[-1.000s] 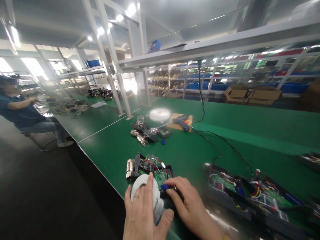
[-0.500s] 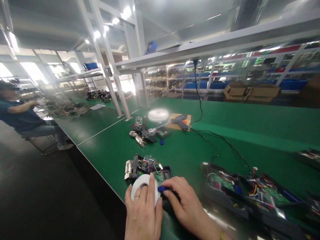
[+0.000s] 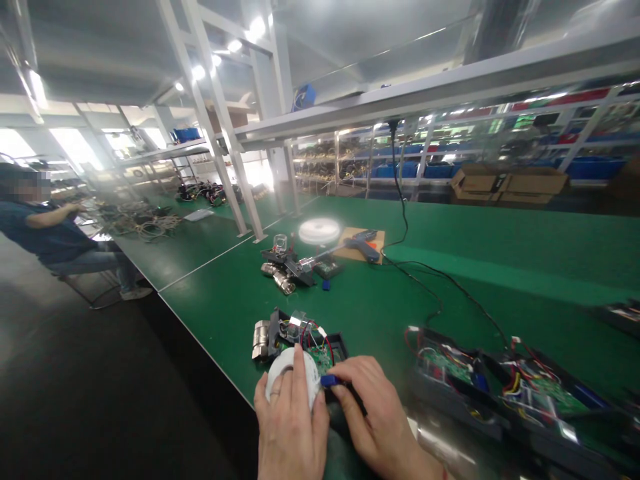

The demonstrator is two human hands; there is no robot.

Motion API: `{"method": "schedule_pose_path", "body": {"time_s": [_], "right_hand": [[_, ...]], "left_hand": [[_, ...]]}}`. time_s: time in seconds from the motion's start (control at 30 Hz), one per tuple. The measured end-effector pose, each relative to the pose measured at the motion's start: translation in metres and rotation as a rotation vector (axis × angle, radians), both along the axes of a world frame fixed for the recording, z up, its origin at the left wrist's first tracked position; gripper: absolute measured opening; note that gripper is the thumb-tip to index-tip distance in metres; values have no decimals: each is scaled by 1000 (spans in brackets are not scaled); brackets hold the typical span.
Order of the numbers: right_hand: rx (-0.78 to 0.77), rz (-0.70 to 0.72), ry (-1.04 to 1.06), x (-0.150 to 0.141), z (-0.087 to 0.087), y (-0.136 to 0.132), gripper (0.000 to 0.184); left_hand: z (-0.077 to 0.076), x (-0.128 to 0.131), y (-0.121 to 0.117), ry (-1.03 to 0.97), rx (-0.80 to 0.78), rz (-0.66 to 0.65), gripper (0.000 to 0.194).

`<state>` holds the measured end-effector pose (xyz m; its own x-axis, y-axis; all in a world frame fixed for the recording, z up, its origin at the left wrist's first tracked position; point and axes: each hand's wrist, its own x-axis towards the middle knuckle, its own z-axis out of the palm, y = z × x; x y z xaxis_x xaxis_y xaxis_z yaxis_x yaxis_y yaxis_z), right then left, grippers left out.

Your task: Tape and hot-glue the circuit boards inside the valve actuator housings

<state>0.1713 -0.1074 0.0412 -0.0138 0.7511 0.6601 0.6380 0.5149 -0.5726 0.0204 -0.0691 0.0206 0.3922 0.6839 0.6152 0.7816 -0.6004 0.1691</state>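
My left hand (image 3: 293,423) grips a roll of white tape (image 3: 305,368), its fingers laid over the face and the thumb at the near right side. A small blue block (image 3: 329,381) is pinched between the thumb and forefinger of my right hand (image 3: 373,407), right beside the roll's edge. Whether a strip of tape joins the two I cannot make out. Just beyond the hands lies an open dark housing (image 3: 340,341) with a green circuit board, red and black wires, a clear plastic part and a metal cylinder fitting (image 3: 260,340). The roll covers part of this housing.
Several opened housings with boards (image 3: 500,393) lie at the right. Farther back are another assembly (image 3: 285,267), a small blue block (image 3: 326,285), a white roll (image 3: 319,231) and a glue gun (image 3: 365,247) on cardboard, with a black cable (image 3: 440,270). A seated person (image 3: 65,233) works at left.
The whole view has shifted slightly to the right. Both hands keep their holds on the tape roll and the blue block, with hardly any movement between them.
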Motion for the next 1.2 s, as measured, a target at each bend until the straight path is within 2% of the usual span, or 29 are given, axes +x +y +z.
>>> {"method": "schedule_pose_path", "body": {"time_s": [0.3,0.57,0.7,0.87,1.07,1.2], "right_hand": [[13,-23,7,-2,0,0,14],[63,-65,-31,-7,1,-1,7],[94,-132,-24,-10,-1,-1,6],[118,-241,-31,-15,-7,0,7],[30,-363,-26,-9,-10,4,17],[-39,-287,31,-2,-5,3,13]], "left_hand": [[-3,-18,6,98,131,-79,55],[-7,-1,-8,-43,203,58,61],[-7,12,-17,-115,196,176,66],[-10,19,-20,-109,208,209,67],[-8,12,-22,-138,276,158,71],[-3,3,-17,-105,243,165,71]]}}
